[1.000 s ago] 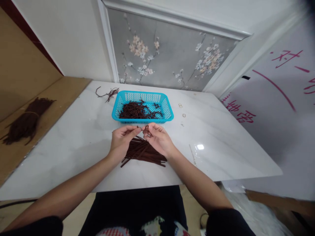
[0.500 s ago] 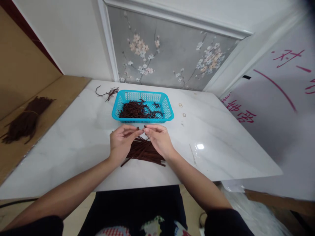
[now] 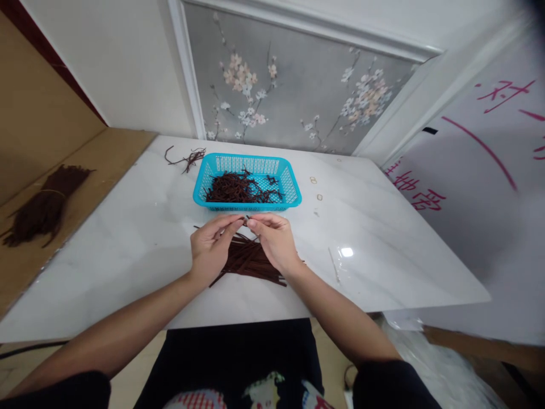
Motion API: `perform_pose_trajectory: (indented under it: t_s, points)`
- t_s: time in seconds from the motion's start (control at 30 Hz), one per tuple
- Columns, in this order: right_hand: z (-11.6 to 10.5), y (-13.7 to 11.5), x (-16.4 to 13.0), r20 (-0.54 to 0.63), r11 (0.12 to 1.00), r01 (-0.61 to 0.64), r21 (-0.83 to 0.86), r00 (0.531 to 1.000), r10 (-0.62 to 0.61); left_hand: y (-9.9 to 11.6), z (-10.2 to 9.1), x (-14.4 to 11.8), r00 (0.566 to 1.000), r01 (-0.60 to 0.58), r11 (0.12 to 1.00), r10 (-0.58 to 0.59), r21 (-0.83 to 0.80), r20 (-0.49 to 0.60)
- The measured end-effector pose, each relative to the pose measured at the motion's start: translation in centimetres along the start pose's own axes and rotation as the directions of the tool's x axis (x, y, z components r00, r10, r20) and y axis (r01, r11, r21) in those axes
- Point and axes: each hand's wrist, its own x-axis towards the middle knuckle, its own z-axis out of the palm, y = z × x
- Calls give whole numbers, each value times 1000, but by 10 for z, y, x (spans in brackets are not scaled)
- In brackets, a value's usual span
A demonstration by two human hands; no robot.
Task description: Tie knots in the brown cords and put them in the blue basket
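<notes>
Nearest the edge of the white table, a loose pile of dark brown strips is spread beneath the hands; its ends are crossed, so strips could be snagged or pushed askew if a wrist is lowered. Above it, the left hand and the right hand are held almost together, thumb pinched against forefinger in each, with a small dark brown piece held between the tips. Most of that piece is covered by the fingers, so its shape and the firmness of the hold cannot be told. Being thin, it could probably be lost from a shallow pinch or torn by uneven pulling; if dropped, it could be hidden among the like-coloured strips below. Just beyond, tangled short pieces are heaped in the blue plastic basket, whose front rim could be knocked if the knuckles are pushed forward. Farther off, stray strands are scattered beside the basket and could be overlooked.
</notes>
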Motion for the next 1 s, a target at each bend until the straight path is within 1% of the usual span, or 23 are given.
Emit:
perform_pose_trajectory:
  t_s: [0.17,0.3,0.33,0.47,0.7,0.83,1.0]
  points:
    - [-1,2,-1,12,999,28,-41,1000,-27,-2,-2,-1,985,-171,983,168,65,43]
    - [-3,4,-1,9,996,43,-76,999,-42,-7,-2,-2,984,-172,981,174,92,-21]
    - [-4,4,-1,5,995,45,-85,999,-45,-8,-3,-2,982,-186,978,189,98,-22]
    - [-5,5,-2,-1,990,42,-132,999,-43,-8,-5,0,952,-306,946,302,106,56]
    - [-7,6,-3,53,984,55,-168,997,-47,-8,-7,1,914,-403,899,386,169,127]
    - [-7,3,-5,91,975,46,-215,996,-27,-8,-8,3,901,-428,884,398,190,174]
    - [-6,-2,-7,160,971,59,-230,987,-22,-9,-11,6,876,-455,879,412,145,250]
